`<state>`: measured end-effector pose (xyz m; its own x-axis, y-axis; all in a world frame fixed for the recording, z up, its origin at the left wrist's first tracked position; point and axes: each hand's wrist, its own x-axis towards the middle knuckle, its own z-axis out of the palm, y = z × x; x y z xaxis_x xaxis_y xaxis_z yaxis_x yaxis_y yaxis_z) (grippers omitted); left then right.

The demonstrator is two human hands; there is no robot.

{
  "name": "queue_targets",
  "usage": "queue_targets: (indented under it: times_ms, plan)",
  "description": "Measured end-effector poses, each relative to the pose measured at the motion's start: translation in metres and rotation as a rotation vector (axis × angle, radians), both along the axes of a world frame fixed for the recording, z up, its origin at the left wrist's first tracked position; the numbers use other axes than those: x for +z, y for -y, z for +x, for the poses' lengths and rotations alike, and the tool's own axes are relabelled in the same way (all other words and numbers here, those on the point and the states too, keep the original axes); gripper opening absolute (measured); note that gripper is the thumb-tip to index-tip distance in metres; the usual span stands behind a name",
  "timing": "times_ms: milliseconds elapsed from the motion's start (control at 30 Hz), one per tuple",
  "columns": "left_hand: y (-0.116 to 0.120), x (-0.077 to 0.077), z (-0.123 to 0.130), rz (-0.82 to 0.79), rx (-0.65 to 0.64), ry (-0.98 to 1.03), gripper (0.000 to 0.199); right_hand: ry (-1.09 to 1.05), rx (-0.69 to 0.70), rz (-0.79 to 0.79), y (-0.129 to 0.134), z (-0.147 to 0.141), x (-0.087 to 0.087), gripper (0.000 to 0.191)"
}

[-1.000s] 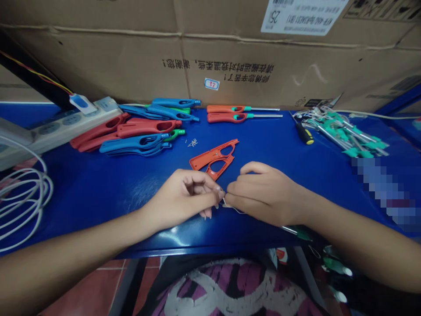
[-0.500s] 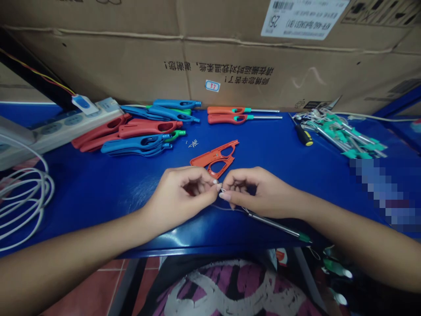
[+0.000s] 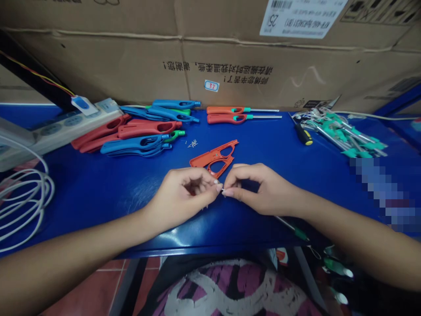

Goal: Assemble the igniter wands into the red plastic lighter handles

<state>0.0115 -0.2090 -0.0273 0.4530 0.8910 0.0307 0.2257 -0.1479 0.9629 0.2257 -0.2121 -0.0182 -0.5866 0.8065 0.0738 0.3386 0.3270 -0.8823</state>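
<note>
Bench work at a blue table, observed from beside the worker. The left hand and the right hand meet near the front edge, fingertips almost touching. Each thumb and forefinger forms a narrow pinch, and between the two pairs of fingertips a thin white wire is held; its ends are too small for me to make out. The remaining fingers of both hands curl loosely inward. Below the right wrist, a metal rod projects toward the table edge, ending in a green tip; its upper part is hidden by the hand.

Just beyond the fingertips lie two orange lighter-shell halves, side by side, each with an oval finger opening. Farther back, a few tiny pale pins are scattered, and two orange-red gas lighters with metal barrels lie parallel near the cardboard box.

To the left: a pile of red handle shells and blue handle shells, resting beside a power strip; nearer, a coiled white cable. To the right: a black-and-yellow screwdriver, just beside a heap of green-ended metal rods with tangled white wires.
</note>
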Motion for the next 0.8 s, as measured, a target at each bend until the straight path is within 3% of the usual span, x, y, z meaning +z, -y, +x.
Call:
queue_targets:
  times_ms: [233, 333, 467, 600, 800]
  plan:
    - [0.001, 0.0, 0.001, -0.072, -0.065, -0.004, 0.015, 0.31, 0.096, 0.487, 0.003, 0.007, 0.006, 0.016]
    - [0.0, 0.001, 0.002, -0.172, -0.078, 0.017, 0.017, 0.376, 0.092, 0.592, 0.004, 0.007, 0.007, 0.022]
    - [-0.005, 0.006, 0.001, -0.277, -0.103, 0.055, 0.024, 0.322, 0.076, 0.538, 0.004, 0.007, 0.007, 0.02]
    - [-0.007, 0.011, 0.0, -0.252, -0.114, 0.078, 0.034, 0.216, 0.047, 0.441, 0.002, 0.006, 0.007, 0.013]
    - [-0.003, 0.008, -0.001, -0.16, -0.094, 0.057, 0.016, 0.156, 0.027, 0.435, -0.001, 0.007, 0.004, 0.011]
